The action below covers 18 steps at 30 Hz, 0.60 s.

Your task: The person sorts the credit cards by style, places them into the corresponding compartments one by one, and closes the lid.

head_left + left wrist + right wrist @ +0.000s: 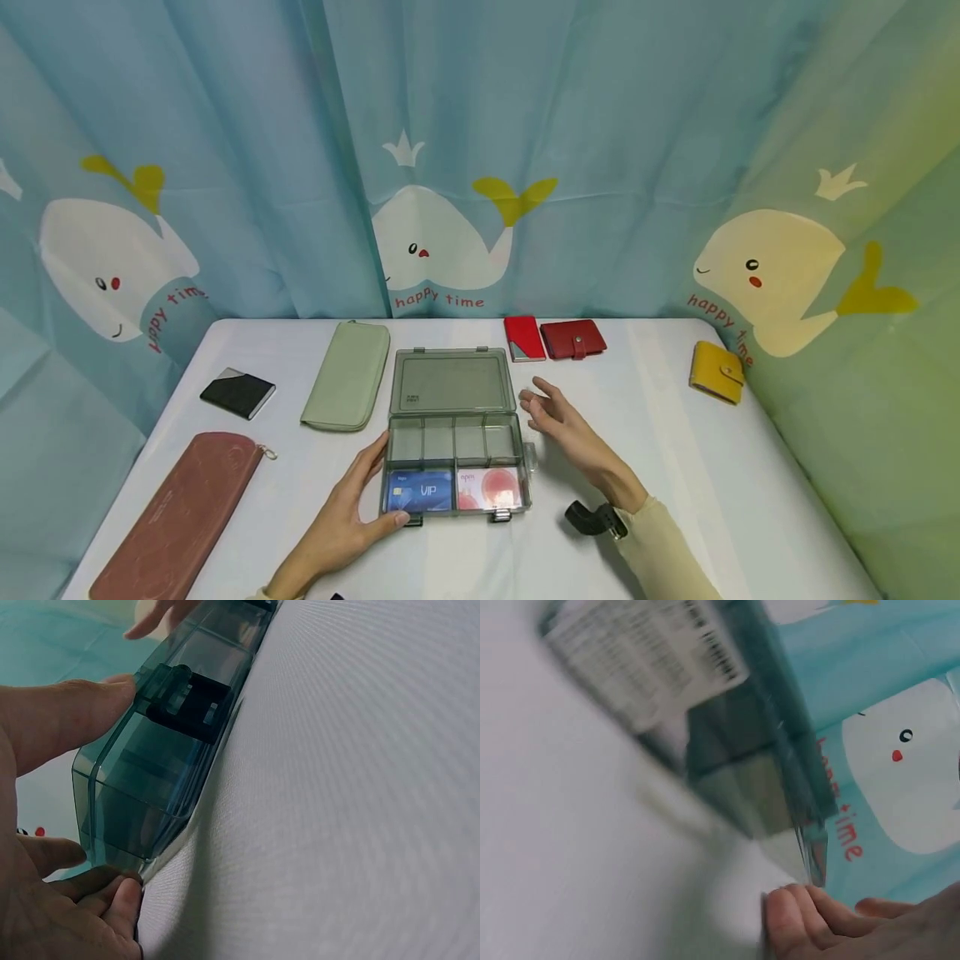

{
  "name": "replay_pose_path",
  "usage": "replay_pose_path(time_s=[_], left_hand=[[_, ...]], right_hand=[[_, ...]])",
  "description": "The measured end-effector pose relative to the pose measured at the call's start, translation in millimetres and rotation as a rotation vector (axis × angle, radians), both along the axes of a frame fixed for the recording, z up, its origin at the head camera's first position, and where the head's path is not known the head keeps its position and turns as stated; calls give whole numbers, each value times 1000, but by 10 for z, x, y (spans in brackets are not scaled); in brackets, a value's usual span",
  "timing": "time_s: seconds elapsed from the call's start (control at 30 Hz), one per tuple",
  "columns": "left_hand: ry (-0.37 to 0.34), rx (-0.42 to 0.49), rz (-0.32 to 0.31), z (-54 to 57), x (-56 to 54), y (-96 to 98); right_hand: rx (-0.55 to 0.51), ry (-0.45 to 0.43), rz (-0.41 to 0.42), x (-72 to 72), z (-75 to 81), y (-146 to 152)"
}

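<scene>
A translucent grey compartment box [454,463] lies with its lid [452,382] folded back, away from me. In its front compartments sit a blue VIP card [420,492] and a pink card [489,488]. My left hand [347,508] grips the box's left end, thumb at the front rim by a black latch [189,701], other fingers along the side. My right hand [566,429] hovers beside the right edge near the lid hinge, fingers loosely bent. In the right wrist view, its fingertips [786,915] are close to the box's corner; a printed label [649,660] shows on the box.
Left of the box lie a green wallet [347,377], a black card holder [238,393] and a brown long wallet [180,512]. Behind right are a red card holder [524,338] and a dark red wallet [573,339]. A yellow wallet [717,372] is at far right.
</scene>
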<state>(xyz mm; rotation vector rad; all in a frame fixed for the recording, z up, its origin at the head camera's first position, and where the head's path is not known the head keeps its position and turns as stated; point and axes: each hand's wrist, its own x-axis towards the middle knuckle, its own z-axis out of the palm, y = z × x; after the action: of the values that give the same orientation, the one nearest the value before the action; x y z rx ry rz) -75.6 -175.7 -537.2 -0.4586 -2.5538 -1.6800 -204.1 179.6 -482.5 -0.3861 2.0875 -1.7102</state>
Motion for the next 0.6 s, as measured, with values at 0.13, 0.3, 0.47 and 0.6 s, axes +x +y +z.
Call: replay_pose_path(time_s=[0.13, 0.3, 0.47, 0.6], left_hand=[[-7, 9, 4, 9, 4, -6], [-5, 31, -7, -3, 13, -4], [-3, 30, -5, -14, 9, 2], [3, 20, -5, -17, -9, -7]], right_hand=[[-137, -170, 12, -85, 20, -103], [-162, -259, -18, -96, -9, -175], [-144, -197, 14, -90, -105, -129], [-156, -124, 38, -106, -187, -67]])
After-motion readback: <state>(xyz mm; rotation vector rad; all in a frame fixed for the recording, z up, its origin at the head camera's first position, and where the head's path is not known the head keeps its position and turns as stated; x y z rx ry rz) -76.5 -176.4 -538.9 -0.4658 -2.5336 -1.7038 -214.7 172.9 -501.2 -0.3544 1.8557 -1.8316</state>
